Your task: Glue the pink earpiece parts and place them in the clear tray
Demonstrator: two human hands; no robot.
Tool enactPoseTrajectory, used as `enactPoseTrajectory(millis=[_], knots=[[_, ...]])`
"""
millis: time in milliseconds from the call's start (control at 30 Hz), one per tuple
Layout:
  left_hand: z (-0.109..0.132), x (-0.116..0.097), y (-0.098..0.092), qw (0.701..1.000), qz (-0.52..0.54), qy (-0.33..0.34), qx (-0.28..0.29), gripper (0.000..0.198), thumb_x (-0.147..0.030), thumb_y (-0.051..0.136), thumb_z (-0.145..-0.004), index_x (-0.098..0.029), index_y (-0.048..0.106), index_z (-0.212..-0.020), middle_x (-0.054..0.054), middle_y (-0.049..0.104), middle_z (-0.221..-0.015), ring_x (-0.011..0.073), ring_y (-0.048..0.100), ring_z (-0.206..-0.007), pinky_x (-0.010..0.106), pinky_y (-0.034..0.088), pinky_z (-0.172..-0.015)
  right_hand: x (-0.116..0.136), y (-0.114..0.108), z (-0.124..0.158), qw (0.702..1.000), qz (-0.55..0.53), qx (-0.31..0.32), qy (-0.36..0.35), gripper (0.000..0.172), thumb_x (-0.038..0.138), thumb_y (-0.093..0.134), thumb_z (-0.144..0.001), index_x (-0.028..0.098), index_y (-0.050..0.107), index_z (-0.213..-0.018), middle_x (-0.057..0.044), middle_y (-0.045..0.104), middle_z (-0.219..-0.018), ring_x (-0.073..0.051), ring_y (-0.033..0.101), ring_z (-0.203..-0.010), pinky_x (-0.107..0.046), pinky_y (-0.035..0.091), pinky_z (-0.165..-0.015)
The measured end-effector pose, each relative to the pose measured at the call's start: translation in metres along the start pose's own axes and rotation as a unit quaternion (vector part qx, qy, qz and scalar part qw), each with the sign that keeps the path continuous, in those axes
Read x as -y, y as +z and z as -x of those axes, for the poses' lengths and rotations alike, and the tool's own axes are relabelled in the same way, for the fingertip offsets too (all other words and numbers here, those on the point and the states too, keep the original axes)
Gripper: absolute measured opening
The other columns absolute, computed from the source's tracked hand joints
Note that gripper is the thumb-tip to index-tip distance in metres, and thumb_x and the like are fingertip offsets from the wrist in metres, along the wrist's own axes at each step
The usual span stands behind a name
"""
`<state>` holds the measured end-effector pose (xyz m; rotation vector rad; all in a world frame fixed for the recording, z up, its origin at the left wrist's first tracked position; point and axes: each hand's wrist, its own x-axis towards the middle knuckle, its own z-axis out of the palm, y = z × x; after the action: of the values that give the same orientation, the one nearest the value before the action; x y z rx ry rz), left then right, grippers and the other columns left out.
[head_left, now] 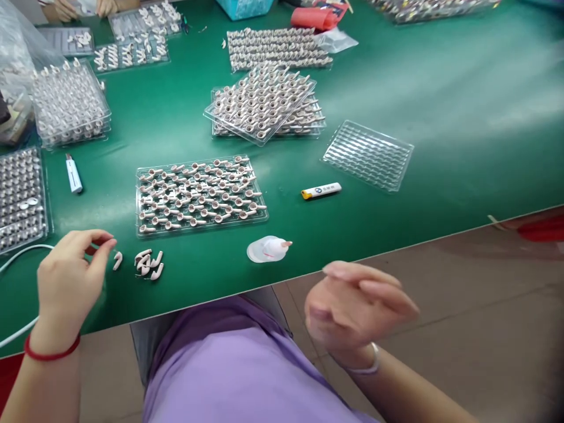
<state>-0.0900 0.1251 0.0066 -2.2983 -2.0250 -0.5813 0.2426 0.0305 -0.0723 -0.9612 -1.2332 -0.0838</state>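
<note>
My left hand (77, 270) is at the table's near left, thumb and forefinger pinched together. Just beyond the fingertips is a small white earbud shell (117, 260); whether a fine wire links it to the pinch is too small to tell. Several similar shells with thin wires lie in a small pile (147, 263) to its right. My right hand (359, 305), slightly blurred, is in front of the table edge with loosely bent fingers and no object visible in it. Between the hands, a white squeeze bottle (267, 249) with a pinkish tip lies on its side.
A clear tray of shells (200, 197) lies ahead, with stacked trays (264, 103) behind it. A lighter (321, 191) and a clear tray (370, 155) are to the right. On the left are a blue-white tool (73, 174), more trays (70, 106) and a white cable (22, 332). Another person's hands (86, 9) show far left.
</note>
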Motion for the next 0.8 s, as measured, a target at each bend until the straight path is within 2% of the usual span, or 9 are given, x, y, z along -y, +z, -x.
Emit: enactPoseTrajectory(millis=[133, 233, 300, 400, 467, 533, 600, 700, 800], knots=[[0.008, 0.008, -0.007, 0.992, -0.024, -0.072, 0.103, 0.020, -0.043, 0.058, -0.083, -0.026, 0.068, -0.081, 0.000, 0.065, -0.081, 0.0176, 0.059, -0.066, 0.031, 0.040, -0.058, -0.003, 0.001, 0.004, 0.968, 0.038, 0.179, 0.173, 0.070, 0.040, 0.077, -0.074, 0.030, 0.040, -0.133, -0.009, 0.050, -0.124, -0.027, 0.054, -0.114, -0.042, 0.050, -0.085], [0.009, 0.005, -0.002, 0.981, -0.042, -0.109, 0.154, 0.024, -0.047, 0.063, -0.079, -0.024, 0.067, -0.075, 0.001, 0.064, -0.075, 0.0188, 0.059, -0.065, 0.031, 0.039, -0.055, 0.000, 0.002, 0.002, 0.924, 0.098, 0.282, 0.239, 0.072, 0.040, 0.075, -0.077, 0.026, 0.037, -0.136, -0.013, 0.049, -0.135, -0.029, 0.052, -0.122, -0.047, 0.048, -0.094], [0.009, 0.002, 0.002, 0.982, -0.030, -0.109, 0.149, 0.024, -0.045, 0.064, -0.079, -0.023, 0.066, -0.071, -0.001, 0.061, -0.065, 0.0177, 0.057, -0.059, 0.030, 0.037, -0.052, 0.000, 0.005, -0.001, 0.909, 0.132, 0.310, 0.246, 0.058, 0.040, 0.072, -0.080, 0.024, 0.046, -0.129, -0.012, 0.057, -0.129, -0.029, 0.057, -0.116, -0.048, 0.047, -0.096], [0.017, -0.005, 0.004, 0.992, 0.011, -0.078, 0.097, 0.019, -0.039, 0.062, -0.083, -0.022, 0.067, -0.075, -0.003, 0.060, -0.061, 0.0151, 0.055, -0.057, 0.028, 0.038, -0.055, -0.001, 0.013, -0.007, 0.906, 0.122, 0.327, 0.239, 0.033, 0.034, 0.069, -0.083, 0.022, 0.056, -0.111, -0.008, 0.065, -0.108, -0.025, 0.062, -0.101, -0.043, 0.049, -0.090], [0.028, -0.011, 0.003, 0.996, 0.044, -0.061, 0.055, 0.018, -0.037, 0.062, -0.086, -0.022, 0.068, -0.079, -0.002, 0.065, -0.069, 0.0142, 0.058, -0.061, 0.028, 0.043, -0.061, 0.003, 0.022, -0.009, 0.905, 0.057, 0.334, 0.256, 0.028, 0.031, 0.067, -0.083, 0.022, 0.056, -0.107, -0.006, 0.063, -0.100, -0.021, 0.062, -0.091, -0.038, 0.051, -0.082], [0.041, -0.019, 0.001, 0.992, 0.119, -0.022, 0.026, 0.012, -0.033, 0.063, -0.087, -0.024, 0.069, -0.082, -0.002, 0.069, -0.078, 0.0130, 0.061, -0.065, 0.026, 0.047, -0.066, 0.012, 0.035, -0.011, 0.885, -0.049, 0.349, 0.303, 0.031, 0.027, 0.064, -0.083, 0.022, 0.051, -0.110, -0.005, 0.060, -0.098, -0.018, 0.060, -0.084, -0.033, 0.051, -0.075], [0.054, -0.029, -0.001, 0.974, 0.220, 0.045, 0.031, 0.003, -0.024, 0.066, -0.086, -0.025, 0.068, -0.085, -0.003, 0.070, -0.080, 0.0118, 0.063, -0.069, 0.023, 0.050, -0.068, 0.023, 0.051, -0.012, 0.832, -0.173, 0.375, 0.370, 0.034, 0.026, 0.062, -0.082, 0.022, 0.047, -0.113, -0.004, 0.058, -0.096, -0.014, 0.058, -0.076, -0.028, 0.050, -0.068], [0.070, -0.042, -0.005, 0.932, 0.327, 0.133, 0.084, 0.013, -0.012, 0.064, -0.086, -0.024, 0.067, -0.092, -0.002, 0.070, -0.085, 0.0109, 0.066, -0.075, 0.019, 0.053, -0.068, 0.038, 0.076, -0.015, 0.724, -0.300, 0.405, 0.470, 0.038, 0.026, 0.070, -0.077, 0.021, 0.047, -0.107, 0.001, 0.056, -0.086, -0.009, 0.051, -0.065, -0.022, 0.044, -0.058], [0.078, -0.050, -0.004, 0.908, 0.367, 0.168, 0.110, 0.019, -0.007, 0.061, -0.087, -0.023, 0.066, -0.097, 0.000, 0.070, -0.090, 0.0104, 0.068, -0.078, 0.017, 0.055, -0.069, 0.046, 0.090, -0.014, 0.627, -0.397, 0.409, 0.531, 0.042, 0.025, 0.078, -0.071, 0.020, 0.048, -0.099, 0.002, 0.059, -0.085, -0.008, 0.054, -0.068, -0.022, 0.046, -0.063]])
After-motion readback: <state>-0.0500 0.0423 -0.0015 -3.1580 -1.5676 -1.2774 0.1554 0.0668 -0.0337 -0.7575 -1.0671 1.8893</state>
